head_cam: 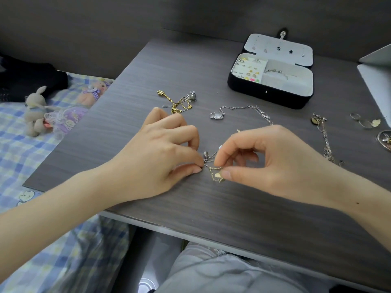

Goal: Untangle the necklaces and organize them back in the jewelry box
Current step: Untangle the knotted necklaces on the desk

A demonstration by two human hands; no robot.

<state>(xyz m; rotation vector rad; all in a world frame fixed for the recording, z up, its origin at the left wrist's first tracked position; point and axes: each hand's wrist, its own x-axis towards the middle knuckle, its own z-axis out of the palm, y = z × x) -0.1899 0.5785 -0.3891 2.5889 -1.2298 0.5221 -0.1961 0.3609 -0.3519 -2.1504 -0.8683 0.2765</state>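
Near, desk (232, 218) centre: both hands work on one knot of fine chains (211, 166).
- Left hand (160, 153): grip pinching the knot's left end between thumb and forefinger, other fingers curled.
- Right hand (270, 163): grip pinching the right end, with a gold-coloured pendant (218, 176) hanging just beside the thumb tip.

Knot not yet free.

Further out, loose on the desk:
- silver necklace (215, 115) with a clear charm, centre
- gold chain (179, 103), bunched up, to its left
- silver chain (325, 142), far right

Cannot tell whether the silver necklace runs into the knot behind the right hand.

Far right: jewelry box (273, 96), lid open, large compartment nearly bare.

Risks (judgement):
- Pulling the two pinches straight apart would likely tighten the knot, or snap a thin link.
- If the strands are joined, a tug could drag the silver necklace into a new snarl.
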